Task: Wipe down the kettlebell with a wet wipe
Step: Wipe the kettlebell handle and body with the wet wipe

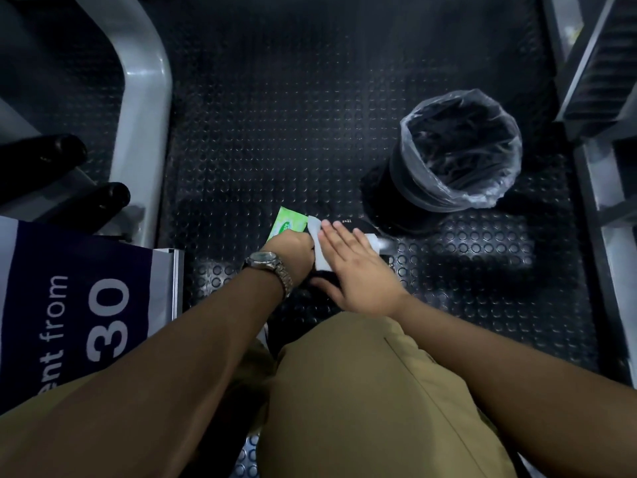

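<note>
Khaki knees frame the dark kettlebell [344, 225] on the floor [275, 132], where the right hand [355, 267] presses a limp wipe [319, 248] flat, fingers together, while the left hand [293, 250] looks closed, probably steadying this heavy, rigid weight by its handle.

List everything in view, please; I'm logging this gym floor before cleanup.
Wet wipe: one, white, held between both hands over the kettlebell.
Kettlebell: one, black, on the floor, mostly hidden under the hands.
Wipe pack: one, green, on the floor beyond the left hand.
Bin: one, black with clear liner, far right of the hands.
Floor mat: black, studded.
Machine frame: grey, left.
Sign: dark blue, white lettering, near left.
Wristwatch: one, silver, left wrist.
Left hand: gripping the wipe.
Right hand: flat, pressing the wipe.
</note>
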